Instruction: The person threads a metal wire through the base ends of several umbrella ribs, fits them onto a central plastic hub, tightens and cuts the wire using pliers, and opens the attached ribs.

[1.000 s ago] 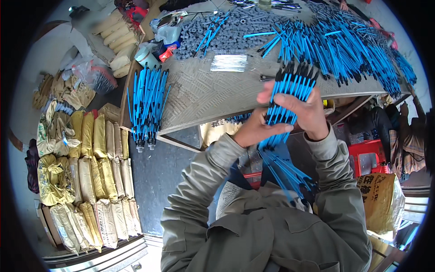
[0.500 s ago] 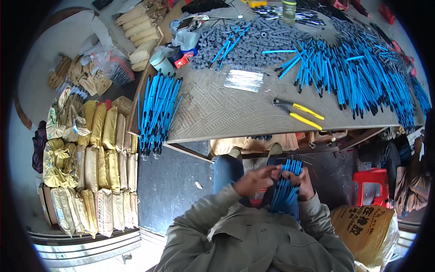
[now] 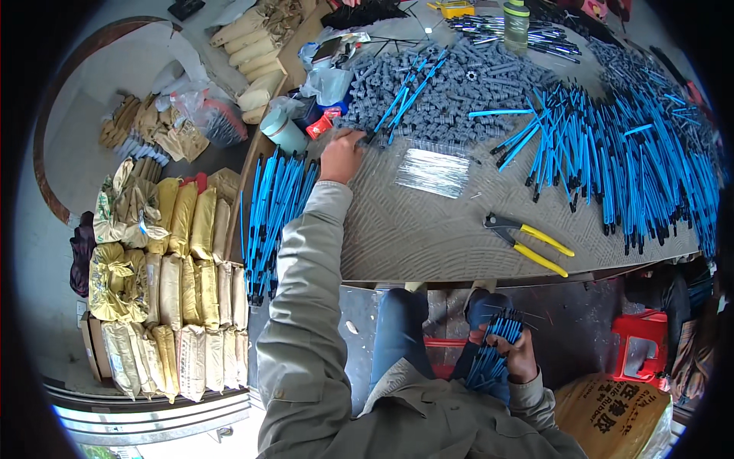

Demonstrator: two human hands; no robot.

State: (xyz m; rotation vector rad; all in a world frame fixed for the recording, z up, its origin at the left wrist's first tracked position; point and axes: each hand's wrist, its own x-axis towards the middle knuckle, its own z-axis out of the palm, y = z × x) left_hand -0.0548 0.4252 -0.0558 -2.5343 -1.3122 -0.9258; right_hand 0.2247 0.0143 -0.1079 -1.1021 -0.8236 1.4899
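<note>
My left arm is stretched across the tabletop, and my left hand is closed, its fingertips at the black lower ends of a few blue rods. Those rods lie slanted on a heap of grey plastic fittings. Low over my lap, my right hand grips a bundle of thin blue rods with dark tips pointing away from me. Thin wires stick out at the top of that bundle. A flat packet of silvery wires lies to the right of my left hand.
Yellow-handled pliers rest near the table's front edge. A large pile of blue rods covers the right side; another stack is left of my forearm. A pale green cup stands near my left hand. Wrapped packages are stacked left; a red stool is right.
My left hand has left the bundle over my lap and reached forward and left onto the table. My right hand keeps holding the bundle. The whole view has shifted slightly.
</note>
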